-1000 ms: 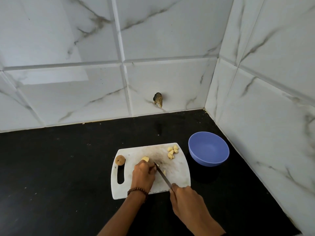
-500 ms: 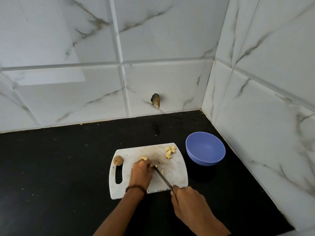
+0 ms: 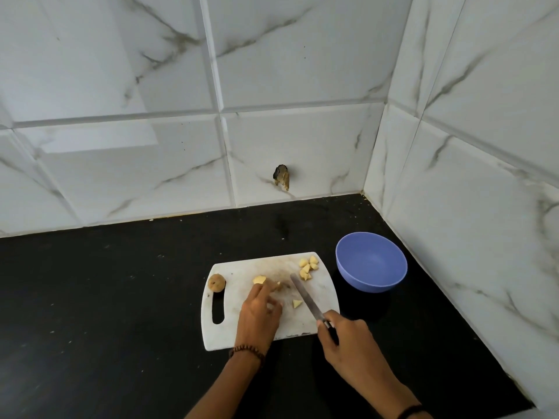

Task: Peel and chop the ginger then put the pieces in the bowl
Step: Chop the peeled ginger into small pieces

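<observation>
Now the left hand [image 3: 260, 313] touches the ginger [image 3: 259, 279] on the cutting board [image 3: 230, 300], its grip unclear; the right hand [image 3: 348, 343] has its grip wrapped round the knife [image 3: 305, 297]. The left hand should curl clear before the blade drops.

a home kitchen, seen at the corner of a worktop. a polished black stone counter [image 3: 121, 297] runs back to glossy white marble-look wall tiles [image 3: 302, 146], which meet at an inside corner on the right. on the counter lies a stained white plastic chopping board with a handle slot [image 3: 225, 334], carrying pale yellow chopped ginger pieces [image 3: 308, 267]. a round blue plastic bowl [image 3: 375, 285] stands just beside the board, and a slim steel-bladed kitchen knife [image 3: 305, 297] slants over it.
</observation>
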The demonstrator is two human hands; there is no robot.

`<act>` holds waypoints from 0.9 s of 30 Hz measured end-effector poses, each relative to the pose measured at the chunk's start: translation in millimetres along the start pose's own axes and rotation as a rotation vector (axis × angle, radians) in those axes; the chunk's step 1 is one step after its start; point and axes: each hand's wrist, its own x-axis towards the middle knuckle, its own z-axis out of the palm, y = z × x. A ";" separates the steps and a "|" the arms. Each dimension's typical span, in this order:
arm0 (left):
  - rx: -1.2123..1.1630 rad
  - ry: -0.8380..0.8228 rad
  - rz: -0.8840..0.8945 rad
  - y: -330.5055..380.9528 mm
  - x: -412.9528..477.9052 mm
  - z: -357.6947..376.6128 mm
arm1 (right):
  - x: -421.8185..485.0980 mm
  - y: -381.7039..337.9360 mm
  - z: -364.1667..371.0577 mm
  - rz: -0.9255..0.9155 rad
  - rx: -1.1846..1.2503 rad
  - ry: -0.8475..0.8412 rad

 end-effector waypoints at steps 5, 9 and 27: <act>0.121 -0.088 0.084 6.9 -6.9 8.2 | -1.3 3.3 2.6 0.026 0.037 0.022; 0.184 -0.153 0.064 14.4 -0.5 15.7 | -2.4 3.3 2.0 0.024 0.049 0.032; 0.193 -0.063 -0.086 20.2 8.8 13.0 | -3.5 -4.9 5.1 0.056 0.147 -0.010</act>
